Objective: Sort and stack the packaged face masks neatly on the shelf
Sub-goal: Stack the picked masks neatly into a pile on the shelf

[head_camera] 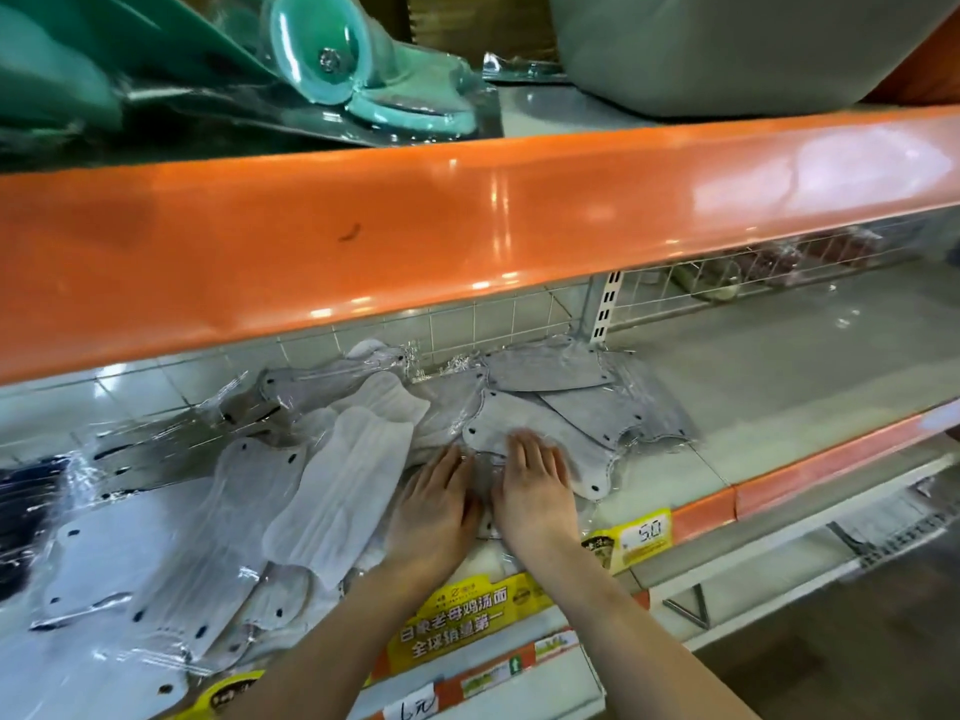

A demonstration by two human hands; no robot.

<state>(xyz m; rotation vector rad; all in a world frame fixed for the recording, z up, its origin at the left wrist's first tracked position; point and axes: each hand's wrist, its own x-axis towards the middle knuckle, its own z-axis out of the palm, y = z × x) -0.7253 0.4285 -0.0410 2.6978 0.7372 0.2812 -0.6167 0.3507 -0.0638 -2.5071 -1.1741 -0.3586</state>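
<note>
- Pressing down side by side, my left hand [434, 504] and right hand [537, 488] both lie palm-down with fingers straight and close together on a clear-wrapped grey mask [540, 433]; neither hand curls round anything.
- The fingertips of my right hand touch the grey fabric itself, while my left hand rests on the crinkled clear wrap just beside it, at the near edge of that grey mask.
- That grey mask tops a loose heap of grey masks [582, 387], which fans out behind and to the right of my hands, overlapping at different angles.
- Left of the grey heap, touching it, a spread of white masks [332, 491] in clear wrap lies slanted, one over another, reaching to the shelf's front edge.
- Farther left of the grey heap, past the white ones, I see a dark packet [26, 506] at the picture's edge; what it is I cannot tell.
- All of this sits on the pale shelf board [753, 366], which is bare to the right of the grey heap.
- Behind the grey heap stands a white wire grid [519, 314].
- In front of the grey heap, on the shelf lip, are a yellow price tag [641, 535] and a yellow label [467, 610] under my forearms.
- Above the grey heap runs the orange shelf edge [415, 226], with teal plastic goods [322, 49] on top.
</note>
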